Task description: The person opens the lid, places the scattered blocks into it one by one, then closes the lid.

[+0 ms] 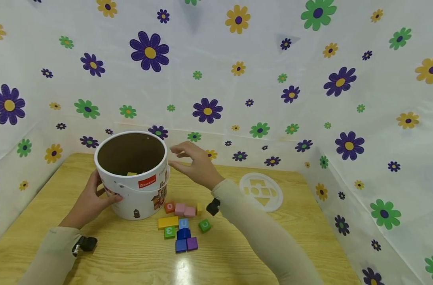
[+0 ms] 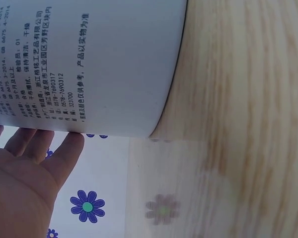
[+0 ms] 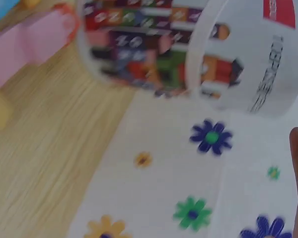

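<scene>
A white printed bucket (image 1: 129, 202) stands on the table at the left in the head view, its mouth uncovered and its thin handle lowered across the front. A yellow block (image 1: 132, 173) shows inside; the rest of the inside is mostly hidden. My left hand (image 1: 90, 204) holds the bucket's left side, thumb on the front and fingers round the side. In the left wrist view, those fingers (image 2: 69, 151) touch the printed wall. Just right of the rim, my right hand (image 1: 198, 166) hangs with thumb and fingers apart, nothing between them.
Loose letter and number blocks lie right of the bucket, among them a long yellow block (image 1: 168, 223), a green block (image 1: 204, 225) and a purple block (image 1: 192, 243). A white disc with cut-out shapes (image 1: 273, 206) lies farther right. Flower-patterned sheets (image 1: 216, 87) enclose the table (image 1: 230, 253).
</scene>
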